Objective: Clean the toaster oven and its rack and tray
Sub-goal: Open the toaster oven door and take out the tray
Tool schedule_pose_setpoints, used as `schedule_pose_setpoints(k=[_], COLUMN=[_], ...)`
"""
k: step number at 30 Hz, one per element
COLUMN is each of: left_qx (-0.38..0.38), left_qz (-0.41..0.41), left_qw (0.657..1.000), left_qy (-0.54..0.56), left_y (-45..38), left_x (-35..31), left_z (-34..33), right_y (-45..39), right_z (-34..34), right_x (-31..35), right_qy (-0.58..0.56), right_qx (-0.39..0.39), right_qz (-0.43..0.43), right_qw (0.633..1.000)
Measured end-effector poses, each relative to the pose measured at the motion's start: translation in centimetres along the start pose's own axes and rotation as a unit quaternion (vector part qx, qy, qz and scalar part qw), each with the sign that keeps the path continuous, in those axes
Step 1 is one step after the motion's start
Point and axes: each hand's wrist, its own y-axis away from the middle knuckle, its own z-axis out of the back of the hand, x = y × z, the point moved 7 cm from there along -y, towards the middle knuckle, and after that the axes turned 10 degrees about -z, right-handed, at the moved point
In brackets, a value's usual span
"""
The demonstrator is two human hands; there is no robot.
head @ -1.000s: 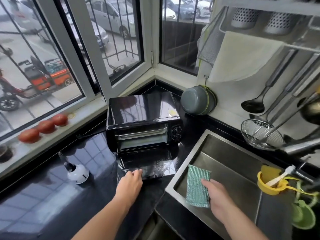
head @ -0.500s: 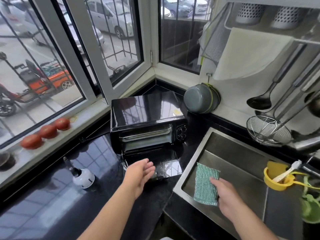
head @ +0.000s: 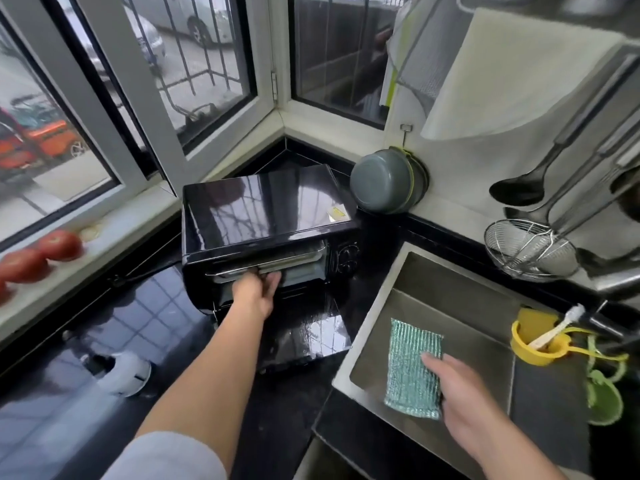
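Note:
A black toaster oven point(head: 263, 209) stands in the counter corner with its glass door point(head: 308, 330) folded down flat. Inside, a metal tray point(head: 298, 261) sits on the upper level. My left hand point(head: 258, 289) reaches into the opening, its fingers at the tray's front edge; whether they grip it is not clear. My right hand point(head: 460, 389) holds a green scrubbing cloth point(head: 412, 368) over the steel sink point(head: 433, 289), fingers curled on its right edge.
A white bottle point(head: 121, 374) lies on the black counter point(head: 114, 327) at the left. Tomatoes point(head: 38, 252) line the windowsill. A grey pot point(head: 388, 180) hangs behind the oven. Ladles and a wire strainer point(head: 526, 249) hang at the right. A yellow cup point(head: 535, 344) holds a brush.
My left hand left the lowered door's front edge and reached forward into the oven opening to the tray. My right hand stays over the sink with the cloth.

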Motion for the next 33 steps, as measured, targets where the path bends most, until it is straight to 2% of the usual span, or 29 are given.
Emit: schedule_pose_setpoints(k=[6,12,18,23,28,33], left_qx=[-0.018,-0.030,-0.065,-0.129,-0.216,-0.283], left_qz=[0.001,0.017,0.020,-0.018,-0.058,-0.069], left_qw=[1.000,0.998,0.988,0.980,0.956,0.936], left_qy=[0.022,0.054,0.136,0.153,0.189,0.200], left_y=[5.2,16.0,23.6,25.9,28.6,28.7], left_x=[2.6,5.7,7.3,5.7,4.8,5.2], left_z=[3.4,9.4,13.6,20.3,28.5,33.4], right_y=[1.1,0.9,1.2,0.4,-0.1,0.5], right_z=[1.2,0.7,-1.9,-4.3,-7.2,-9.8], right_x=[0.0,-1.2,-1.5,-2.1,-3.3,-4.2], right_qy=[0.026,0.044,0.071,0.110,0.146,0.168], right_qx=[0.017,0.071,0.137,0.163,0.186,0.197], right_qz=[0.022,0.009,0.005,-0.004,-0.014,-0.016], right_qw=[0.999,0.996,0.988,0.980,0.972,0.966])
